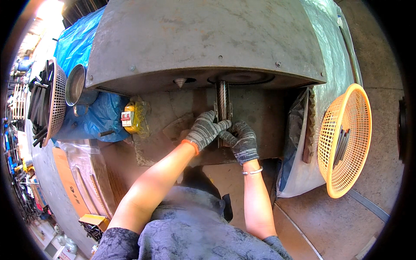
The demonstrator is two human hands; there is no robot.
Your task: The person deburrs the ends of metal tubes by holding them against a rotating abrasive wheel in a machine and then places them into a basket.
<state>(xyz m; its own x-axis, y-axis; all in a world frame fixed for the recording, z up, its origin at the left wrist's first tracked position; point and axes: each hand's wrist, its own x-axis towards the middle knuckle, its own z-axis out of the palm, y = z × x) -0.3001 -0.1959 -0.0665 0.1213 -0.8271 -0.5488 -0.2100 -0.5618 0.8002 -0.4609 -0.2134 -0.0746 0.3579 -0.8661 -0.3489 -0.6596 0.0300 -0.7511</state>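
Both gloved hands close around the upright metal rod [223, 97] under the grey machine head [203, 39], left hand [204, 130] above right hand [242, 139], each grip wrapped tight on it.

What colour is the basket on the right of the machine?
Orange, an open mesh basket with dark strips inside; the head view shows it clearly.

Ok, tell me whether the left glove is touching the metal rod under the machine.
Touching. The head view shows the left hand with its gloved fingers wrapped against the upright metal rod, no gap visible between them.
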